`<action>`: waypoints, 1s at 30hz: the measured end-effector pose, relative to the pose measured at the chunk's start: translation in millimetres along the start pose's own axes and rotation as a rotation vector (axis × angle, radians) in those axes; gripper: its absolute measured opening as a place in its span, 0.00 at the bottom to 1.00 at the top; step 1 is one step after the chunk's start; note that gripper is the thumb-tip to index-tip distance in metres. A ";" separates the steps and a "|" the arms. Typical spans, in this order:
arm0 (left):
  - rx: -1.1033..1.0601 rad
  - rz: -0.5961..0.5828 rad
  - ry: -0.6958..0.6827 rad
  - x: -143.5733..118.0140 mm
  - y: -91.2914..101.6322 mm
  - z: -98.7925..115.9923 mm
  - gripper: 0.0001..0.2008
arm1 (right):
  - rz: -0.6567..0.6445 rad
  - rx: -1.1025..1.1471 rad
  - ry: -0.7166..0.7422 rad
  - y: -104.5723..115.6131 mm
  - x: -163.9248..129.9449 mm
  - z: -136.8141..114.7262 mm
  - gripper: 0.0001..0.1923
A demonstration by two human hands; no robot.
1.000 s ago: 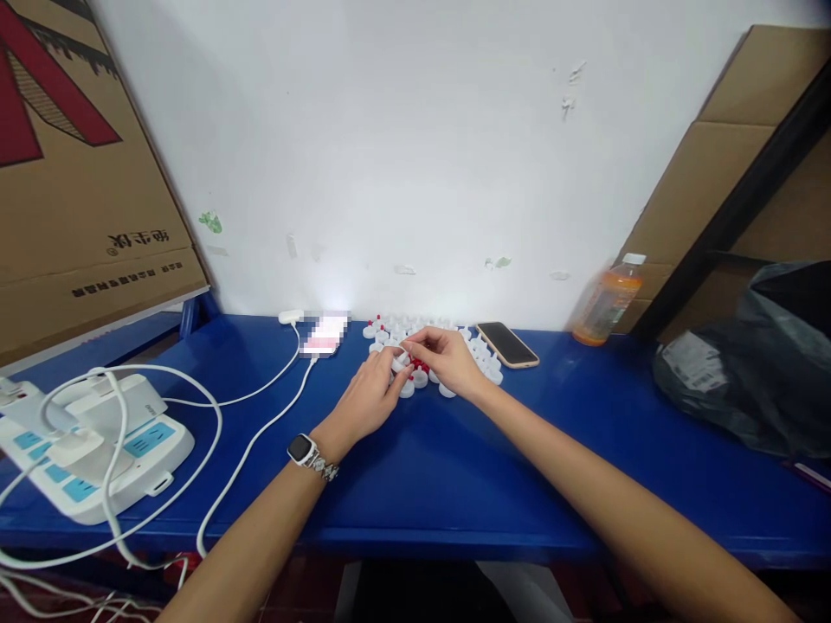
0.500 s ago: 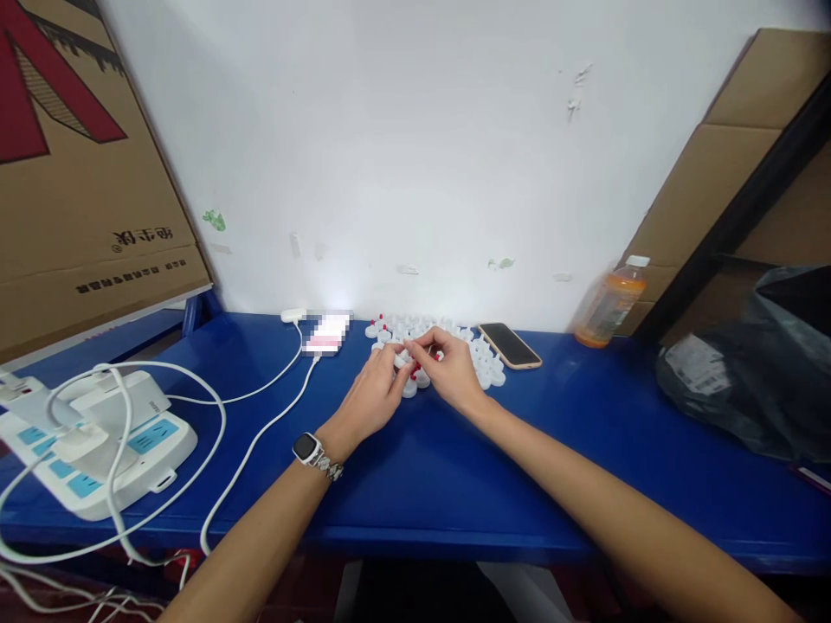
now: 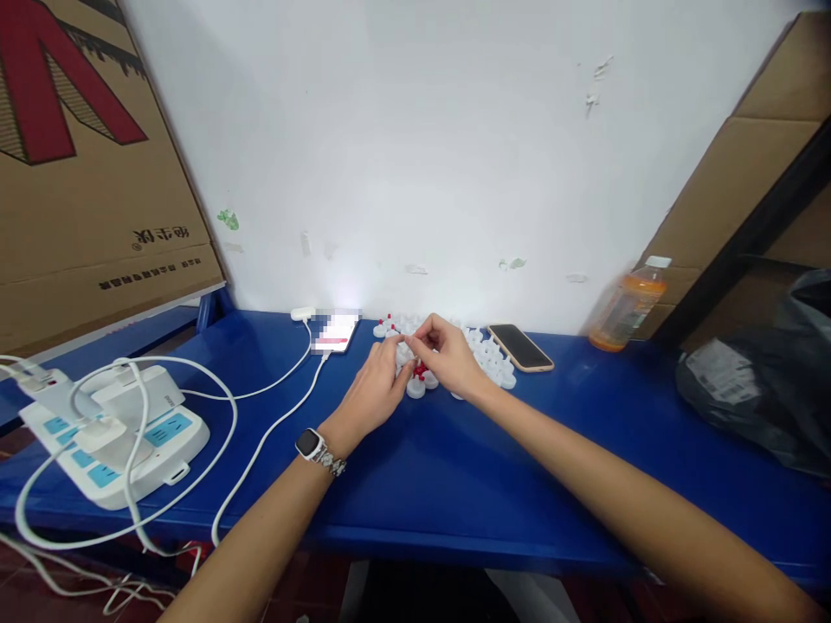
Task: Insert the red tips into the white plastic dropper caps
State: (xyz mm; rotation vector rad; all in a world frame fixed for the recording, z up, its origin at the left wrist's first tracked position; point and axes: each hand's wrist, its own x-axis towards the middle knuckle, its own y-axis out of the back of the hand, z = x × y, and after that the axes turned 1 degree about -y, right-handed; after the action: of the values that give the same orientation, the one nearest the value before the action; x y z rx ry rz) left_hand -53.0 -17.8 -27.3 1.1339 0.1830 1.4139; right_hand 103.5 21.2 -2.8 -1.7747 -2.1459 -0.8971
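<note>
Cardboard box [image 3: 84, 147] is leaning over the left end of a blue worktop [image 3: 454, 467], above a white power strip [image 3: 117, 433] whose looping white cables [image 3: 260, 433] are trailing across the worktop and spilling over its front edge. One cable is running to a lit phone [image 3: 336, 331] lying near the back edge. Just right of it, the person's left hand [image 3: 376, 389], with a smartwatch [image 3: 310, 444] on the wrist, and right hand [image 3: 447, 359] are meeting fingertip to fingertip over a cluster of small white caps with red tips [image 3: 484, 363], which is sitting at the middle of the back edge. Both hands are pinching narrowly around one small white piece [image 3: 407, 350] between them, held just above the cluster; its exact shape is too small to make out. Further right, a dark phone [image 3: 520, 347] is lying face up just beside the caps, then an orange drink bottle [image 3: 624, 305] is standing against the wall, and a black plastic bag [image 3: 759, 381] is slumping at the right end.

Likely risks: the tiny piece could slip from such a fine pinch and be lost among the identical caps; a wrist sweeping sideways could scatter the cluster or nudge the dark phone; a forearm catching the loose cables could drag the lit phone.
</note>
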 end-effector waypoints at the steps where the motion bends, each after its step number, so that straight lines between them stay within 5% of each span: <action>1: 0.017 0.013 0.051 0.6 1.3 -4.0 0.25 | -0.040 0.018 -0.016 1.7 8.7 2.3 0.10; 4: 0.106 -0.006 0.255 1.8 6.5 -16.4 0.20 | -0.085 -0.083 0.008 3.8 40.7 10.6 0.07; 7: 0.247 -0.147 0.374 1.8 11.5 -22.0 0.12 | -0.130 -0.242 0.011 -4.4 72.9 21.6 0.03; 14: 0.374 -0.231 0.357 1.9 13.3 -13.8 0.13 | -0.357 -0.562 0.103 -46.3 112.4 50.2 0.04; 18: 0.393 -0.236 0.354 1.7 13.3 -13.6 0.13 | -0.454 -0.683 0.119 -49.1 118.1 56.1 0.02; 25: 0.429 -0.219 0.336 3.3 8.1 -16.4 0.12 | -0.285 -0.847 -0.010 -19.8 134.2 60.8 0.14; 30: 0.418 -0.212 0.337 11.0 4.7 -17.8 0.12 | -0.297 -0.954 -0.136 -22.3 152.7 72.6 0.12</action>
State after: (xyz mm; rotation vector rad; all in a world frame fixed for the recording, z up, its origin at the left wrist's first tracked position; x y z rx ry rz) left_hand -66.0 -0.8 -27.4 1.1602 0.8466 1.4017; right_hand 59.7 185.3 12.9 -1.8940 -2.2712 -2.2114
